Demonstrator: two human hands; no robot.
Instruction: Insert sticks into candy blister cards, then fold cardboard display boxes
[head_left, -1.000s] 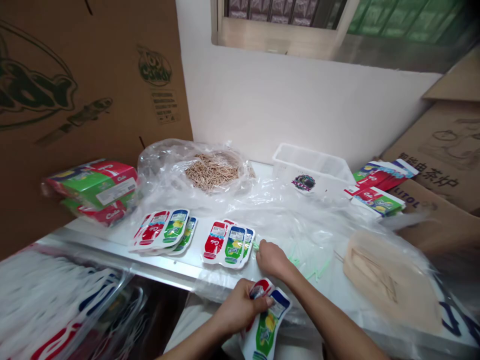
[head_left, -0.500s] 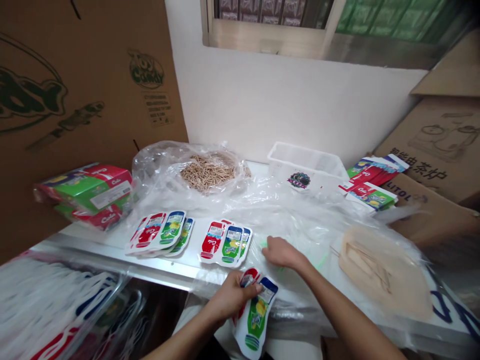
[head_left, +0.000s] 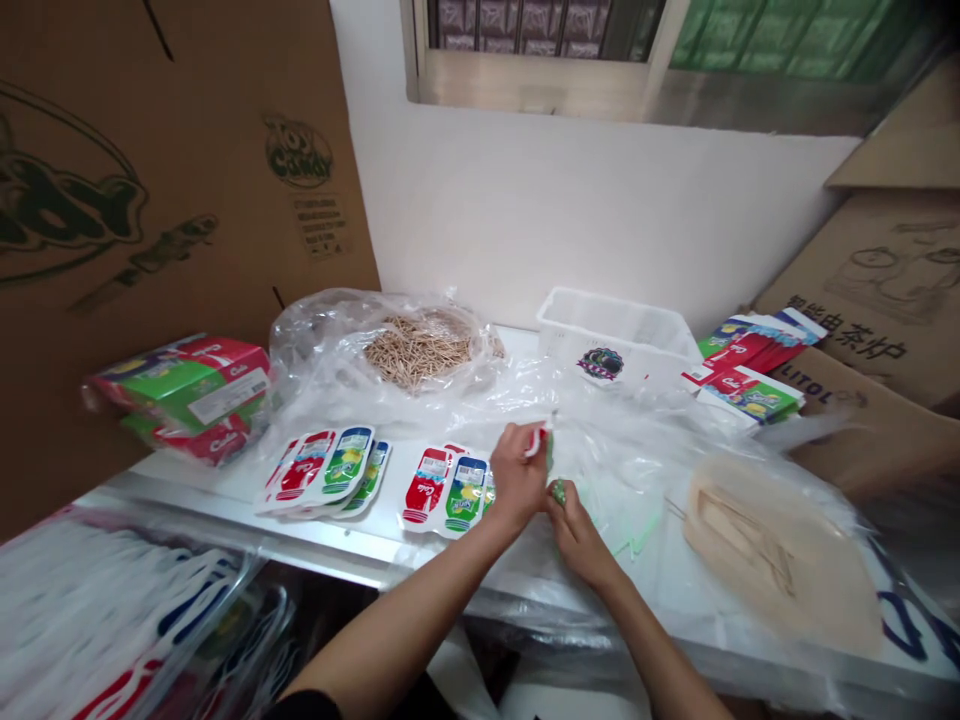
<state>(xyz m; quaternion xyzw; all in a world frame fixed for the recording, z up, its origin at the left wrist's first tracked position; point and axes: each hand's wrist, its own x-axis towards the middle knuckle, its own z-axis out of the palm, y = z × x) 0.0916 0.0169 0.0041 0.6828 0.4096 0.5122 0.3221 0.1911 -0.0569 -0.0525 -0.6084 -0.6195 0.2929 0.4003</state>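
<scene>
My left hand (head_left: 519, 475) is closed around a flat bottle-shaped packet (head_left: 537, 442), whose red-and-white edge shows above the fingers. Most of that packet is hidden by the hand. Close below and to the right, my right hand (head_left: 576, 535) is closed too, its fingers touching or nearly touching the left. A small green piece (head_left: 558, 491) pokes out at its fingertips; I cannot tell whether it belongs to the packet. Beside my left forearm lies a small pile of Cola and Sprite packets (head_left: 427, 487), with another pile (head_left: 306, 467) farther left.
An open plastic bag (head_left: 315, 320) holds many thin wooden sticks (head_left: 416, 352). A white plastic basket (head_left: 619, 325) stands against the wall. Shrink-wrapped boxes (head_left: 217, 385) lie left, printed cartons (head_left: 754, 393) right. Green strips (head_left: 637, 537) and a beige lid-like piece (head_left: 817, 580) with sticks are nearer.
My left hand has moved up and right with the packet, which is turned and mostly hidden now. My right hand has shifted slightly down and right, and the hands have come together.
</scene>
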